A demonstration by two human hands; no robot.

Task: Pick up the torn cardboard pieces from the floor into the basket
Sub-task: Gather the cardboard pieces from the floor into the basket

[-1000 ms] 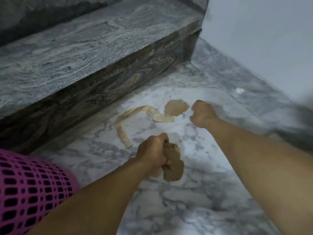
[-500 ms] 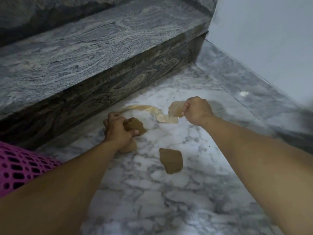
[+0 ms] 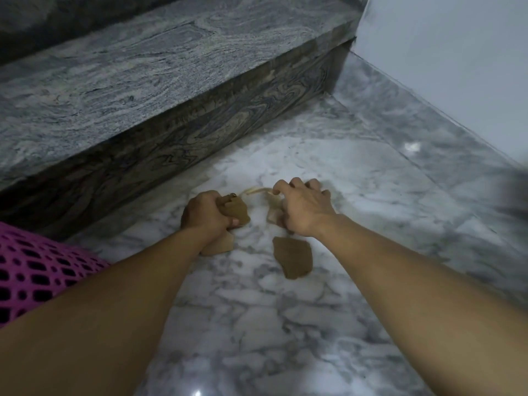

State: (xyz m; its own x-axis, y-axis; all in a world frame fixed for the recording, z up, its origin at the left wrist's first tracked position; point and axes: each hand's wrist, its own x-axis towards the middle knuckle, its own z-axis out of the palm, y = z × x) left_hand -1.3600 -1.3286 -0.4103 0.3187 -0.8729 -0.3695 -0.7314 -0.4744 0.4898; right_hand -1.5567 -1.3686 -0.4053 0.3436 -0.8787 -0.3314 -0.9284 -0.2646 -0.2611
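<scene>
My left hand [image 3: 204,214] is closed around a bunch of brown torn cardboard pieces [image 3: 235,212], low over the marble floor. My right hand [image 3: 303,210] reaches over a pale cardboard strip [image 3: 255,191], fingers curled onto it, with another piece [image 3: 273,215] partly hidden under its palm. One loose brown cardboard piece [image 3: 293,257] lies flat on the floor just below my right hand. The pink mesh basket [image 3: 31,270] shows at the left edge, partly behind my left forearm.
A grey granite stair step [image 3: 160,70] runs across the top, its dark riser [image 3: 177,141] close behind the pieces. A pale wall [image 3: 457,52] rises at the right, with a small white speck [image 3: 413,147] on the floor border.
My left hand dropped one brown piece onto the floor, went up toward the step and gathered the strip's end. My right hand closed on the pale pieces and shifted left toward my left hand.
</scene>
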